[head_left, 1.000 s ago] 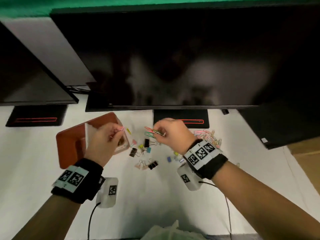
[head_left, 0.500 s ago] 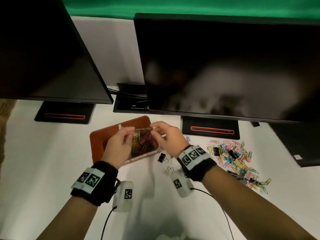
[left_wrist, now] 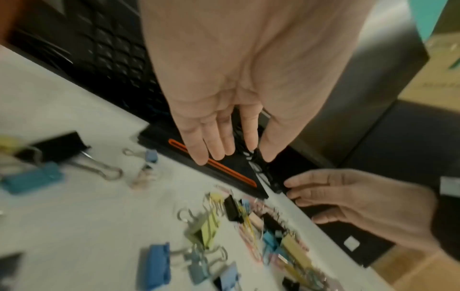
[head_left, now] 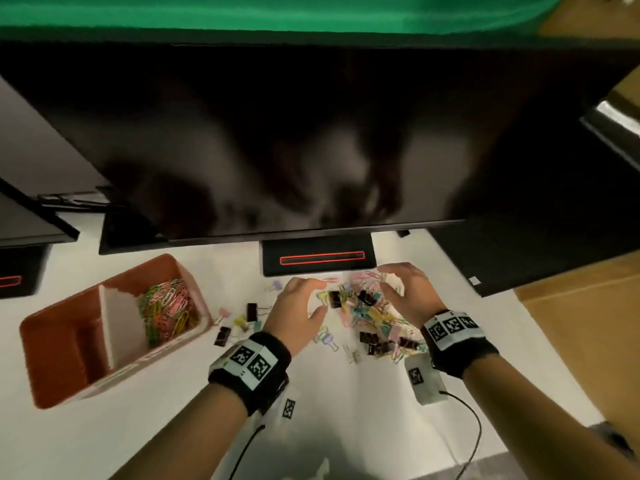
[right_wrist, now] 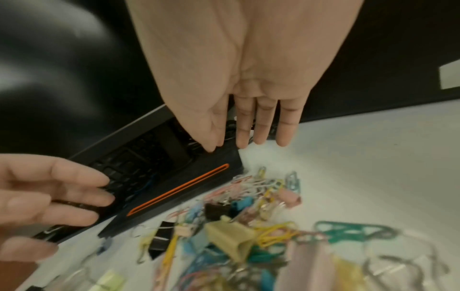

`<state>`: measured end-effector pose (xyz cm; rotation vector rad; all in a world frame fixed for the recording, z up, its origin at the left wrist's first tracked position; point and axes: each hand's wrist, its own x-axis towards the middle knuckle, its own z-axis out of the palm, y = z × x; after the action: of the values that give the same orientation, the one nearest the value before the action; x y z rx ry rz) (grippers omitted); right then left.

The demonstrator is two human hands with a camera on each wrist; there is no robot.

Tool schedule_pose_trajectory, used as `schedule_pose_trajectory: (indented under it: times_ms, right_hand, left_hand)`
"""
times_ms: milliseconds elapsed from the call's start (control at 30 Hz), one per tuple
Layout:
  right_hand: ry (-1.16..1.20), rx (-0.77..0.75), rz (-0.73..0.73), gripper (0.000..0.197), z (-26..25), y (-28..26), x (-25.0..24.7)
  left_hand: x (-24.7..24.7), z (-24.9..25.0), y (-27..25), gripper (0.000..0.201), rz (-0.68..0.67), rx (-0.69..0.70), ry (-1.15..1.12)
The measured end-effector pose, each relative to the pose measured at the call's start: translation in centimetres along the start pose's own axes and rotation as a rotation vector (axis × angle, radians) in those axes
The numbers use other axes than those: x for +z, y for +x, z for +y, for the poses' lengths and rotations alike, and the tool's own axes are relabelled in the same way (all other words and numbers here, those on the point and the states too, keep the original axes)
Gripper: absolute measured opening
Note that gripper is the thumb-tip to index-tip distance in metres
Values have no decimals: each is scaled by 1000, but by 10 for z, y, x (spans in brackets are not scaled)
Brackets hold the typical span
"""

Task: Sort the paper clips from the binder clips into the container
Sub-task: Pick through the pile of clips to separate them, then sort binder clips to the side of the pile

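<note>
A mixed pile of coloured paper clips and binder clips (head_left: 367,313) lies on the white desk below the monitor. My left hand (head_left: 301,306) hovers over the pile's left edge, fingers spread and empty (left_wrist: 231,153). My right hand (head_left: 405,292) hovers over the pile's right side, fingers also spread and empty (right_wrist: 248,143). A brown divided container (head_left: 69,341) stands at the left; its right compartment holds a heap of paper clips (head_left: 168,308). The same pile (right_wrist: 248,226) shows blurred under the right wrist. A few loose binder clips (head_left: 242,320) lie between container and pile.
A large dark monitor (head_left: 311,133) overhangs the desk, its black stand base (head_left: 318,258) with a red line just behind the pile. A second monitor stands at far left. Wrist camera cables (head_left: 467,427) trail toward me. A cardboard-coloured surface lies at right.
Both hands left the container, where they were over the paper clip compartment, and moved right to the mixed pile. They now hold nothing. The head view swung right.
</note>
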<state>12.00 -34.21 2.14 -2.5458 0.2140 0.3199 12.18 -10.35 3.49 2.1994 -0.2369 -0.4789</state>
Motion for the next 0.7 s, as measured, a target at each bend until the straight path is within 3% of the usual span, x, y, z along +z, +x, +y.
schedule_pose_trajectory:
  times_ms: [200,333,567,700]
  right_hand:
    - [-55,-135,-203,29,20,23,7]
    - [-124,-189,-315,28,17,18,15]
    - [-28,-333,-352,23,25,-17,24]
    - [78,-278,-269,29,26,-4,13]
  left_hand:
    - [51,0,39,45,-150,-52,252]
    - [60,-3,43,35,-108,-99,301]
    - [45,-9,21,13,-31,-73,228]
    - [32,-15,9,23,-16,-116,247]
